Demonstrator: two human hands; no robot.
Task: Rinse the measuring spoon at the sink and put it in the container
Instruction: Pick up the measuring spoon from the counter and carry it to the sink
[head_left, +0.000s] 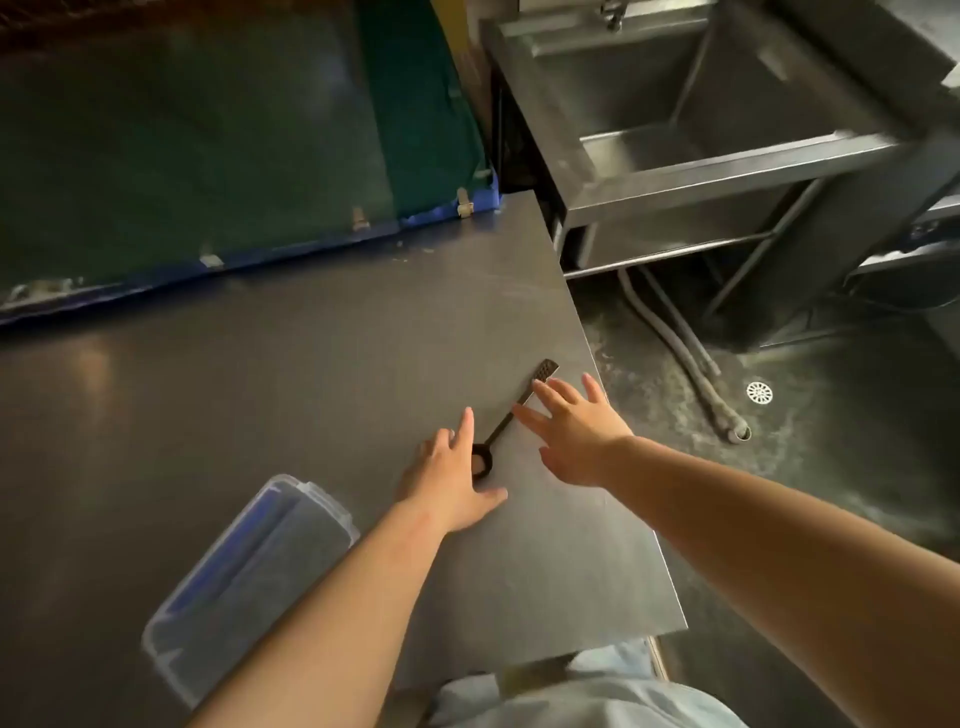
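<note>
A dim kitchen with a dark, wet floor; a steel worktable (291, 395) fills most of the head view, its right edge running diagonally toward the person. Taking the table as landmark: past its far right corner stands a steel sink (691, 104), its basin bare and a grey hose (685, 358) trailing from under it across the floor toward a round floor drain (759, 393). Along the table's far edge runs a blue-rimmed panel (208, 156) with green inside.

The black measuring spoon (506, 423) lies flat on the table near its right edge, its round bowl toward the person and its patterned handle end pointing away toward the sink. The left hand (452, 483) rests on the table with fingers spread, right against the spoon's bowl, not closed on it. The right hand (571, 431) hovers over the handle, fingers splayed, gripping nothing; whether it touches the handle cannot be told.

On the table's near part, left of the left forearm, sits a clear plastic container (249, 582) with a blue tint along one side.
</note>
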